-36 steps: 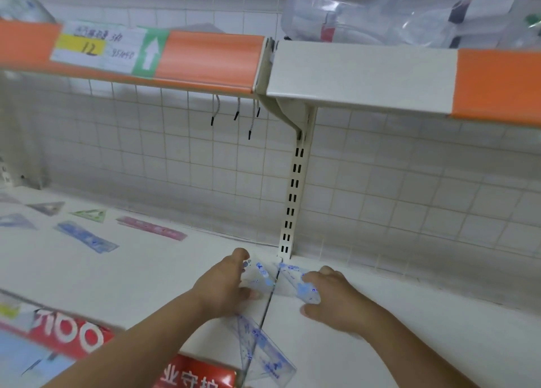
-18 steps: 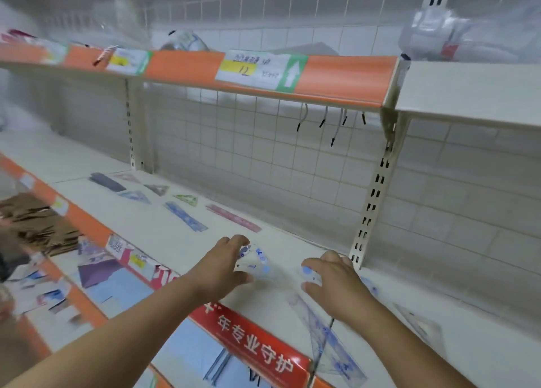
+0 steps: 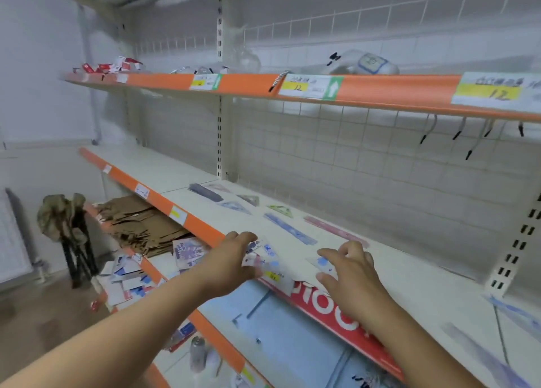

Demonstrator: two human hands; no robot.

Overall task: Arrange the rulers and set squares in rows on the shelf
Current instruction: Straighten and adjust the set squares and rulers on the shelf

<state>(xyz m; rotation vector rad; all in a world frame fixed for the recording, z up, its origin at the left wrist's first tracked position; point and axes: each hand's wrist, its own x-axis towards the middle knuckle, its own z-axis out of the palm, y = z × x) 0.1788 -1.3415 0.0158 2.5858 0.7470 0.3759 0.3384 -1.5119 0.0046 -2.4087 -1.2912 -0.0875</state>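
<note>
The left hand [image 3: 231, 260] grips a clear set square [image 3: 265, 254] printed with blue marks. Its fingers curl over the far edge and the thumb sits on the near side, right at the front lip of the shelf [image 3: 424, 282]. Just beside it, the right hand [image 3: 354, 279] pinches a second clear set square [image 3: 323, 263], also blue-printed, between curled fingers and thumb. Blur hides whether either piece touches the shelf.

Beyond the hands a blue ruler [image 3: 289, 231] and a pink ruler [image 3: 333, 230] lie flat, near each other but apart. Farther along come a green set square [image 3: 281, 211], a pale blue set square [image 3: 234, 207] and a grey set square [image 3: 249, 199]. A dark ruler [image 3: 205, 192] lies last, by the shelf joint.

Half a second ago both hands worked close to the slotted upright [image 3: 515, 241]. They have since moved left along the shelf, so the upright now stands well to their right and the blue ruler is near. Each hand keeps its grip on its own piece.
</note>
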